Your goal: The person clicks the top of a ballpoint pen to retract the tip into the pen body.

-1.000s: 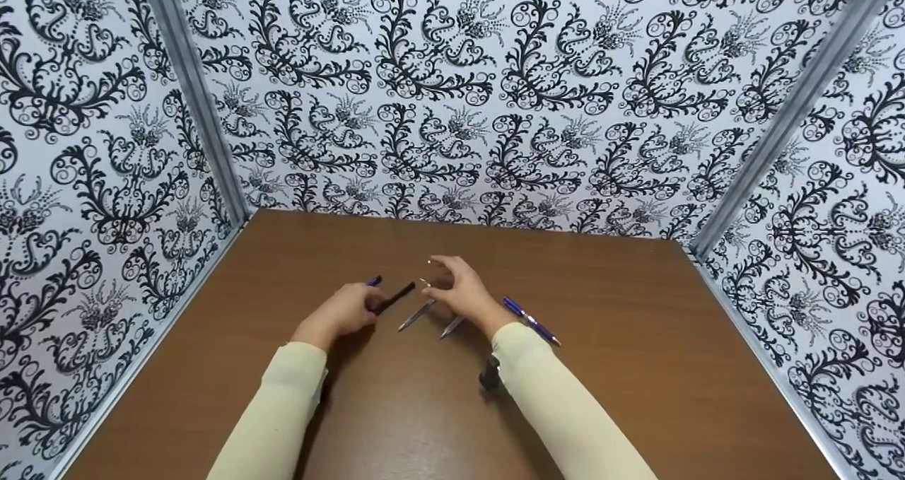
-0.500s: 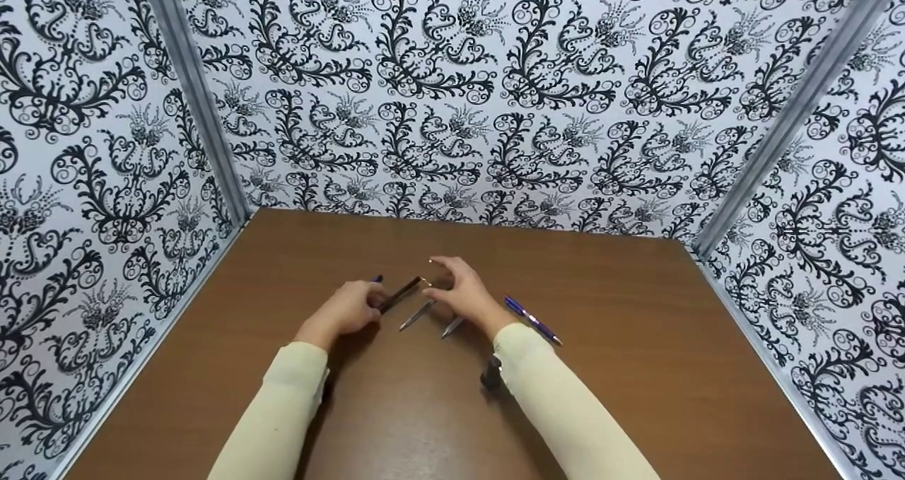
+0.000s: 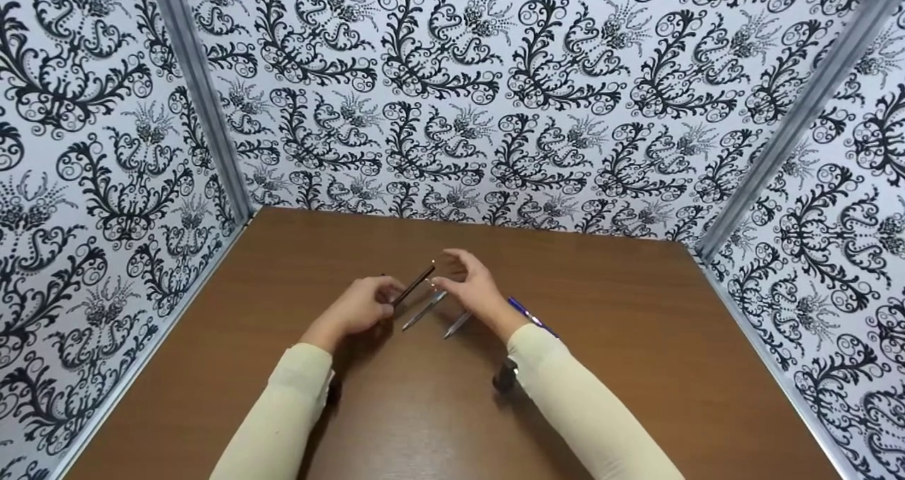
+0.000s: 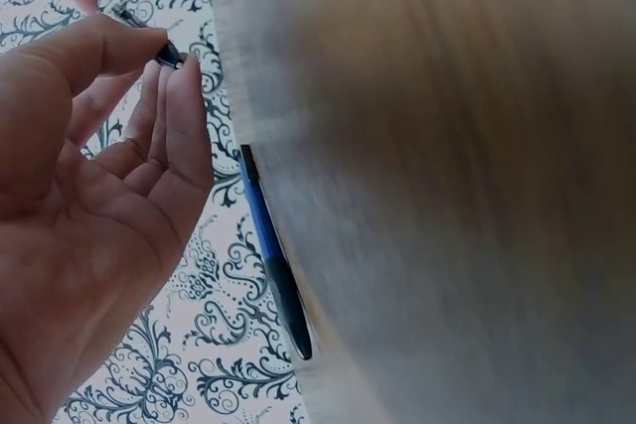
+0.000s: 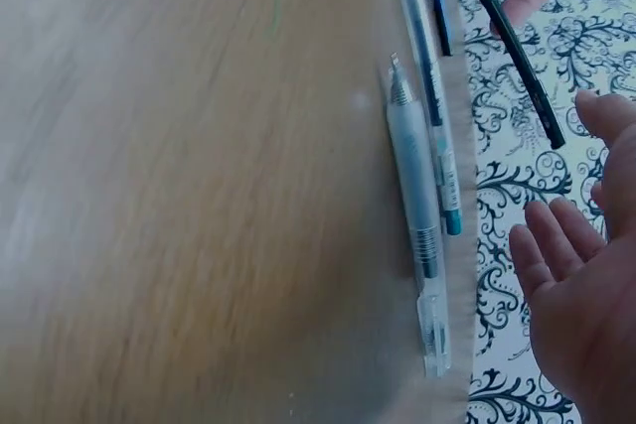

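My left hand (image 3: 362, 305) pinches a slim black pen (image 3: 415, 286) between thumb and fingertips near its lower end. The pen slants up over the table, pointing away and to the right. My right hand (image 3: 481, 289) is held just beyond its raised end, thumb and fingers spread apart. In the right wrist view that end of the black pen (image 5: 517, 57) comes close to the right thumb, with a gap between. Below the hands lie a thick clear pen (image 5: 412, 156) and a slimmer clear pen (image 5: 433, 96) with a teal end. A blue pen with a dark grip (image 4: 263, 220) lies beside the left hand.
Another blue pen (image 3: 527, 314) lies on the brown table (image 3: 424, 409), partly hidden behind the right wrist. Patterned black-and-white walls (image 3: 452, 112) enclose the table at the back and both sides.
The left hand has moved right and slightly up, carrying the black pen closer to the right hand. The pen now tilts more steeply. The right hand has shifted slightly to the right.
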The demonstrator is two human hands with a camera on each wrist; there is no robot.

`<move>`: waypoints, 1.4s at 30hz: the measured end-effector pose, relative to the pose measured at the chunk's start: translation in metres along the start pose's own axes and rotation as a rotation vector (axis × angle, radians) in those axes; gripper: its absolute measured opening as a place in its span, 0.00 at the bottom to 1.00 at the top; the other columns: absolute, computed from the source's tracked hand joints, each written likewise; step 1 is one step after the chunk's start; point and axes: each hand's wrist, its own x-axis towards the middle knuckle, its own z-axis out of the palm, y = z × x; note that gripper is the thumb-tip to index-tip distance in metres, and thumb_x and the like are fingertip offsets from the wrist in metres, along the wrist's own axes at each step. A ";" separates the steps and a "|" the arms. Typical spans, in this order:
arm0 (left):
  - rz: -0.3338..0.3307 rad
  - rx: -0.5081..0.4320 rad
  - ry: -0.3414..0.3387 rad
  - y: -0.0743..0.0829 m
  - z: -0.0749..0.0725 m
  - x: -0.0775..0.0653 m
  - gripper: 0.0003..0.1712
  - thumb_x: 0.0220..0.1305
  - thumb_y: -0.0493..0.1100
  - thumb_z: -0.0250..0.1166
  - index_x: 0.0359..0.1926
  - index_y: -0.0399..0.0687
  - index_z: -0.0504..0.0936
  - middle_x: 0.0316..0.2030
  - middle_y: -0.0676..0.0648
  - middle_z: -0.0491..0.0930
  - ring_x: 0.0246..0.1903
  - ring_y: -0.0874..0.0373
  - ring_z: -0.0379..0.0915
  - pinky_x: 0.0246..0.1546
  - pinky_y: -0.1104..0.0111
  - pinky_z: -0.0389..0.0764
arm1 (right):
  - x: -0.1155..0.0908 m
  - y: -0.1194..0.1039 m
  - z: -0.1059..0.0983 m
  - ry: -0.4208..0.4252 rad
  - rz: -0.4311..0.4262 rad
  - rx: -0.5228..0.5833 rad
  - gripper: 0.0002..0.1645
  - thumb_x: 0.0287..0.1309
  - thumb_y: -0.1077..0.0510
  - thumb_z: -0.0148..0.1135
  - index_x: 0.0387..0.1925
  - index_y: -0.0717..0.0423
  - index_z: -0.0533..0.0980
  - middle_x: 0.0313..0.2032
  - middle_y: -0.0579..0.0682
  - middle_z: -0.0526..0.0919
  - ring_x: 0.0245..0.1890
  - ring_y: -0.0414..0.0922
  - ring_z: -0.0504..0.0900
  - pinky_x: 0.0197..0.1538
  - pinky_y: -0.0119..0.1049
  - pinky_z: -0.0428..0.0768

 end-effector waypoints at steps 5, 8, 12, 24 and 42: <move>0.041 -0.066 0.003 0.009 0.002 0.004 0.26 0.63 0.24 0.65 0.61 0.43 0.88 0.45 0.43 0.88 0.43 0.52 0.83 0.48 0.56 0.86 | -0.002 -0.008 -0.007 0.041 0.002 0.067 0.35 0.67 0.63 0.77 0.72 0.62 0.75 0.60 0.67 0.83 0.60 0.66 0.84 0.67 0.56 0.81; 0.060 -0.098 0.009 0.014 0.004 0.005 0.27 0.63 0.24 0.64 0.61 0.43 0.87 0.45 0.44 0.88 0.44 0.52 0.83 0.49 0.56 0.85 | -0.003 -0.011 -0.011 0.060 -0.009 0.090 0.33 0.68 0.64 0.76 0.71 0.62 0.76 0.60 0.70 0.83 0.61 0.68 0.83 0.67 0.54 0.82; 0.072 -0.147 0.012 0.021 0.008 0.007 0.26 0.64 0.24 0.64 0.61 0.44 0.86 0.45 0.45 0.87 0.44 0.51 0.82 0.48 0.58 0.84 | -0.006 -0.017 -0.016 0.075 -0.016 0.126 0.32 0.68 0.64 0.76 0.70 0.62 0.77 0.61 0.69 0.83 0.62 0.68 0.84 0.66 0.52 0.84; 0.103 -0.247 -0.008 0.042 0.024 0.012 0.25 0.66 0.26 0.64 0.63 0.44 0.84 0.46 0.43 0.86 0.45 0.52 0.80 0.47 0.58 0.82 | -0.018 -0.029 -0.026 0.140 -0.064 0.215 0.29 0.66 0.72 0.73 0.67 0.68 0.77 0.55 0.65 0.85 0.57 0.64 0.87 0.60 0.42 0.85; 0.155 -0.362 -0.020 0.062 0.049 0.015 0.26 0.65 0.24 0.64 0.63 0.42 0.79 0.45 0.43 0.80 0.43 0.54 0.78 0.44 0.63 0.82 | -0.030 -0.038 -0.044 0.169 -0.114 0.332 0.29 0.65 0.77 0.70 0.67 0.72 0.76 0.55 0.69 0.84 0.54 0.59 0.87 0.60 0.38 0.87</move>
